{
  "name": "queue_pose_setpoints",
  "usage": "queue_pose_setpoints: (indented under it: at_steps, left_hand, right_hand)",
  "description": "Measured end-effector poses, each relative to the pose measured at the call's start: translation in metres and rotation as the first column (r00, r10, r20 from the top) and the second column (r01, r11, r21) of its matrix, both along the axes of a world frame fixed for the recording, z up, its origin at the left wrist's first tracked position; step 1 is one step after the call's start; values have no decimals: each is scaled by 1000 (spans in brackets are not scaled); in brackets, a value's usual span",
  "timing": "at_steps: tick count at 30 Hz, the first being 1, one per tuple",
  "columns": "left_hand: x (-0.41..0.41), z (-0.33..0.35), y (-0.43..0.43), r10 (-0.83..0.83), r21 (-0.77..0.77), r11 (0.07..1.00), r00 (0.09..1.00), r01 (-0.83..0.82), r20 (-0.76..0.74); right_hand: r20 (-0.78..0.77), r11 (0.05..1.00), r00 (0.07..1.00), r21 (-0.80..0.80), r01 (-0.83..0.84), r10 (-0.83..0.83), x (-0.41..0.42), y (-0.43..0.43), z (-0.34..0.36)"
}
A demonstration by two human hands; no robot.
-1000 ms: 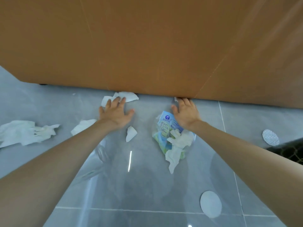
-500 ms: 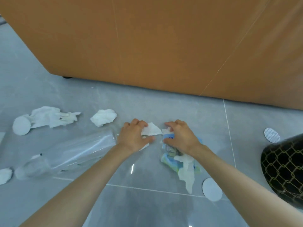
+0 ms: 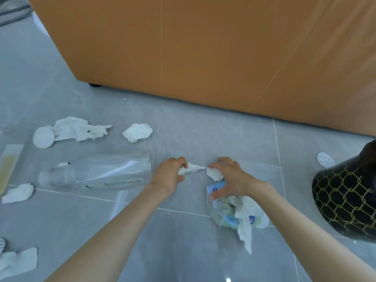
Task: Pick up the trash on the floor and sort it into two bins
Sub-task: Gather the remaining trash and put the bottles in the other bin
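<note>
Head view. Pinches a scrap [image 3: 192, 169] in the curled left hand [image 3: 169, 176] at frame centre. Clutches a wad [image 3: 215, 174] under the bent fingers of the right hand [image 3: 231, 179] just right of it, thumb on a bag [image 3: 225, 212] of wrappers at lower right. Has a bottle [image 3: 97, 174] lying at left, tissues [image 3: 79, 129] at upper left, a dark bin [image 3: 345, 200] at the right edge.

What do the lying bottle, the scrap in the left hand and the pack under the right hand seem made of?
Bottle: clear glossy plastic, perhaps glass; floor shows through. Scrap pinched by left hand: matte white tissue paper, crumpled, torn. Pack gripped by right hand: thin shiny printed plastic film, crinkled.
</note>
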State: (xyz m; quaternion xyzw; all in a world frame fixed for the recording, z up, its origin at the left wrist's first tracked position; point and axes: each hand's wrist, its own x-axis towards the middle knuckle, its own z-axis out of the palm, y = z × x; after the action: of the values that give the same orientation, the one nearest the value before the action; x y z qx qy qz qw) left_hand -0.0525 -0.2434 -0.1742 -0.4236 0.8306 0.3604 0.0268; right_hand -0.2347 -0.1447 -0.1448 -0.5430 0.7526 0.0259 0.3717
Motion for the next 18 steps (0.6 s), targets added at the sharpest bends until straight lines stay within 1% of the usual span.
queue_pose_setpoints:
  at_steps: [3,4,6,8,9,11,12,13,14,15,17,18]
  left_hand:
    - [1,0,5,-13,-37,999,999,15,38]
    - [1,0,6,-19,-47,999,999,21,50]
    - [1,0,8,-25,-44,999,997,28,70]
    - [1,0,8,-15,-29,999,997,17,69]
    - [1,1,8,-2,-28,1000,998,3,59]
    - [-1,5,9,32,-38,999,999,-31,17]
    - [-3,7,9,49,-40,998,999,-50,-14]
    - [-6,8,10,65,-35,997,997,-67,-44]
    - [-9,10,10,80,-29,996,994,-82,-73]
    - [-12,11,10,90,-26,995,991,-93,-100]
    - [-20,13,12,108,-10,994,982,-111,-157]
    - [-24,15,14,115,6,993,977,-116,-181]
  right_hand:
    - [9,991,999,-124,51,-51,5,4,-9]
    - [14,987,998,-143,68,-67,5,5,-11]
    - [-2,989,999,-138,43,-44,5,7,-15]
    - [13,979,999,-196,54,-53,3,8,-15]
    - [46,960,994,-256,111,-103,3,7,-11]
    - [131,885,959,-371,281,-250,0,5,4]
    - [152,844,942,-417,336,-300,-2,4,14]
    - [147,826,935,-438,354,-322,-6,5,23]
    - [121,837,942,-433,334,-314,-10,6,31]
    - [81,872,955,-391,294,-286,-15,9,37]
    - [-23,959,980,-213,189,-198,-20,22,44]
    - [-62,982,986,-114,149,-156,-21,31,44]
